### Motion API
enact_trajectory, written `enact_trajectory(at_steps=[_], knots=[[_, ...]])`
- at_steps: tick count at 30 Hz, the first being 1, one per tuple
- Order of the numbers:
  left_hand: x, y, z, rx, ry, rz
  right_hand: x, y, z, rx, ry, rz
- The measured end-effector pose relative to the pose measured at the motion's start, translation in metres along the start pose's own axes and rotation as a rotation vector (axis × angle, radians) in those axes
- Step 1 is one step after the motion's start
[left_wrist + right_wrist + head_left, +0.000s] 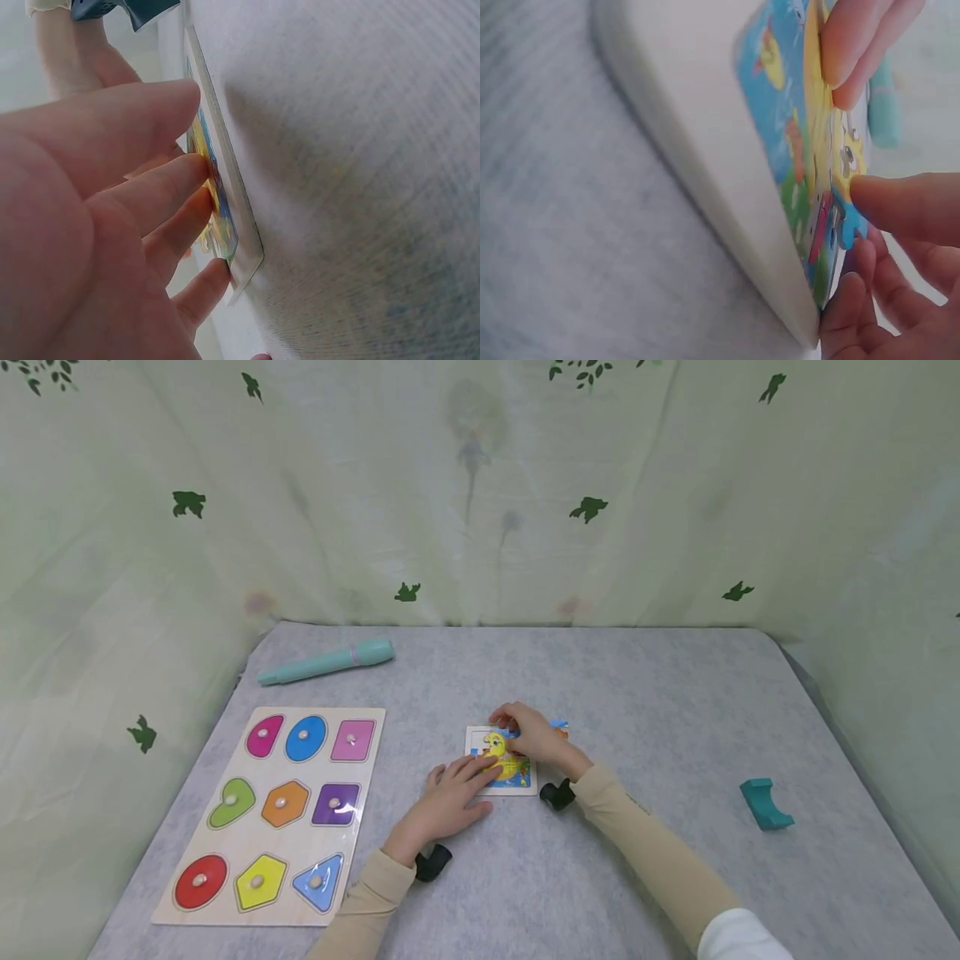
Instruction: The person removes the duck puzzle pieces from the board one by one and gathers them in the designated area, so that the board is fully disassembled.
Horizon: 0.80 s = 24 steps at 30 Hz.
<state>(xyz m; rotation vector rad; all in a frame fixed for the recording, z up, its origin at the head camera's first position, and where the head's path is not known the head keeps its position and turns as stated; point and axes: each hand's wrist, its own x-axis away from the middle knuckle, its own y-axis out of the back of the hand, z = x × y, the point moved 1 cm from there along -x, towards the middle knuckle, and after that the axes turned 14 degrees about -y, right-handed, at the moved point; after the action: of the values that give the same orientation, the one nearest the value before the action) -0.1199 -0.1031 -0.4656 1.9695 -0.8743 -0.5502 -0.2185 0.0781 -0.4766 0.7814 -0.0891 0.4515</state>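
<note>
1. Pinching a duck-head jigsaw piece point(847, 165), the right hand point(531, 731) has its thumb against the printed face; exactly which fingers oppose it is hard to tell.
2. The piece is over the small duck jigsaw puzzle point(517, 791), which lies flat on the grey table cover point(600, 877), near the middle. Its blue knobbed edge looks slightly raised; whether the far side is seated is hidden.
3. The left hand point(457, 789) is spread, palm down, its fingertips resting on the puzzle's picture.
4. The piece should be very light, thin and stiff, probably wood or board. Its face looks smooth and may slide under a dry fingertip, so the cut edges should give the surest hold. The narrow knob is likely the weakest spot if bent.
5. The puzzle's pale frame looks rigid and thicker than the piece. Being light, it would probably skid on the cloth unless steadied; its plain border offers a hold that leaves the pieces undisturbed.
6. No brand or wording can be read on the puzzle. Small dark print point(637, 806) runs along the beige right sleeve point(652, 843), too tiny to make out. The knobbed shape board point(288, 917) at the left shows coloured shapes and no legible lettering.
</note>
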Motion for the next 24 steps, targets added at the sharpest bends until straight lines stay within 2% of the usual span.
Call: enact_trajectory(at_steps=[3,10,13,19,24], knots=[[0.001,0.0,0.0,-0.001,-0.005,-0.006,-0.001,0.0,-0.004,-0.055,-0.001,-0.018],[0.001,-0.001,0.002,0.004,-0.006,-0.01,-0.001,0.003,-0.007,-0.072,0.062,-0.003],[0.001,-0.002,0.003,0.007,-0.003,-0.008,-0.001,0.005,-0.01,-0.138,0.062,-0.006],[0.0,-0.003,0.003,0.014,0.015,-0.001,0.005,0.026,-0.024,-0.368,-0.044,-0.022],[0.001,-0.004,0.003,0.015,0.022,-0.005,0.015,0.055,-0.047,-0.418,-0.147,-0.038]])
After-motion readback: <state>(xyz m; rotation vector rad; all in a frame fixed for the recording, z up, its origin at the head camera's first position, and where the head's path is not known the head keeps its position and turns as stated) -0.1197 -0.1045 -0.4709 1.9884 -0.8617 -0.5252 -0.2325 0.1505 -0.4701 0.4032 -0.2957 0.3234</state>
